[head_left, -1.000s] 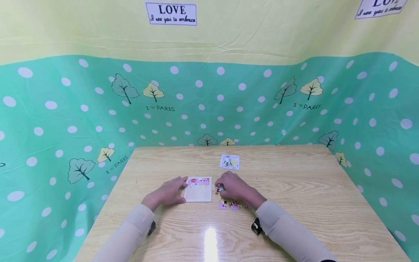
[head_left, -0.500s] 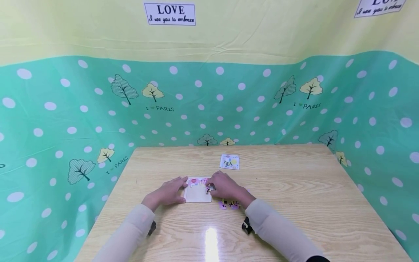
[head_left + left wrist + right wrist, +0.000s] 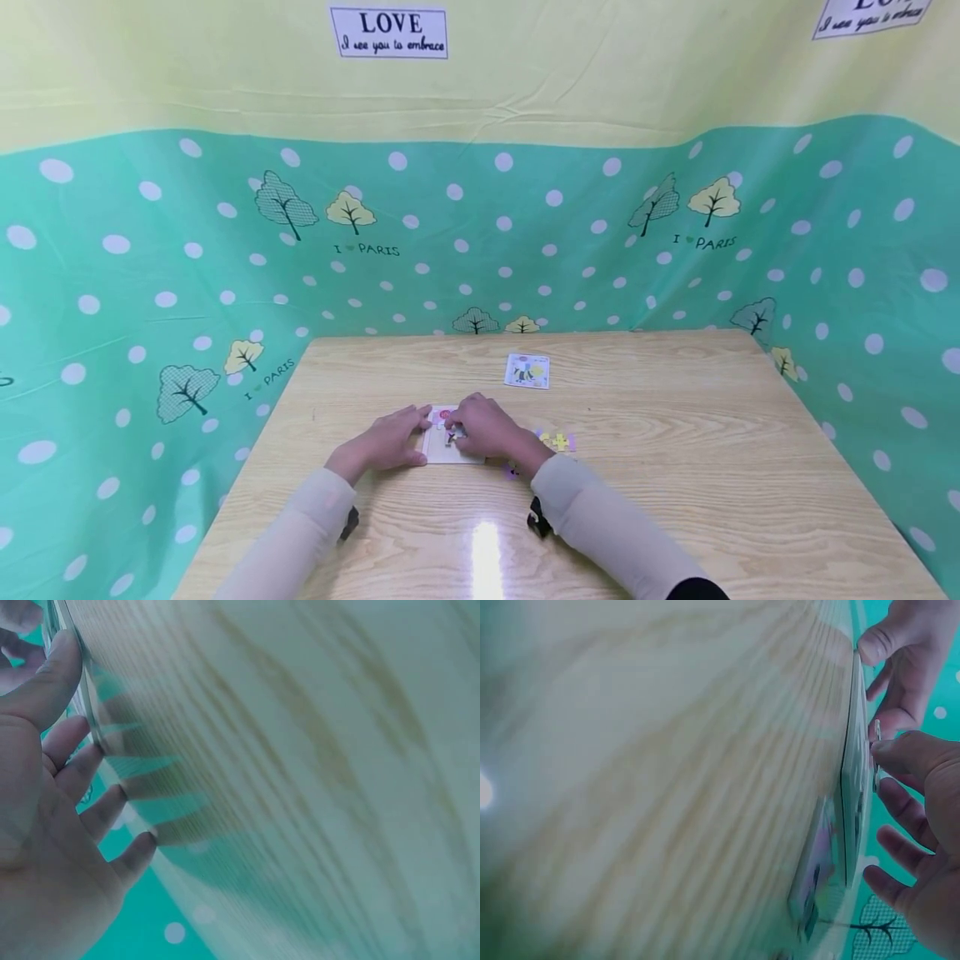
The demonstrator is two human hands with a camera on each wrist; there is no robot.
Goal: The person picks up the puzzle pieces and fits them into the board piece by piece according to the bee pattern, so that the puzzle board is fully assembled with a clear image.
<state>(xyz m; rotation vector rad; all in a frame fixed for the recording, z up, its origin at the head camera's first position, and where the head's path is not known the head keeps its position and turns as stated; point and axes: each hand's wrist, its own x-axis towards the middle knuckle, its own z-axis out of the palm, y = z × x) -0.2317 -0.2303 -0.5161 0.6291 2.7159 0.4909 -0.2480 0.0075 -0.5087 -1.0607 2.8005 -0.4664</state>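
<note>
A shallow white puzzle tray (image 3: 438,457) lies flat on the table, with a pink piece bearing a red round print (image 3: 445,414) along its far edge. At the tray's left side, my left hand (image 3: 386,439) touches the edge with thumb and fingers spread; the left wrist view shows those fingers fairly straight. Over the tray, my right hand (image 3: 487,427) pinches a small jigsaw puzzle piece (image 3: 452,437) between thumb and fingers. Seen from the right wrist, that piece (image 3: 877,735) is edge-on just above the board (image 3: 851,787). The right hand hides the tray's right part.
Loose yellow and purple puzzle pieces (image 3: 559,442) lie right of the tray, and another piece (image 3: 513,470) shows partly beneath the right wrist. Behind them is a picture card with a bee (image 3: 527,372). A green dotted curtain (image 3: 480,250) hangs around the wooden table (image 3: 675,433).
My right hand has carried the pinched puzzle piece leftward, from beside the tray to over its middle. Loose pieces at the right have come into sight. The left hand stays put.
</note>
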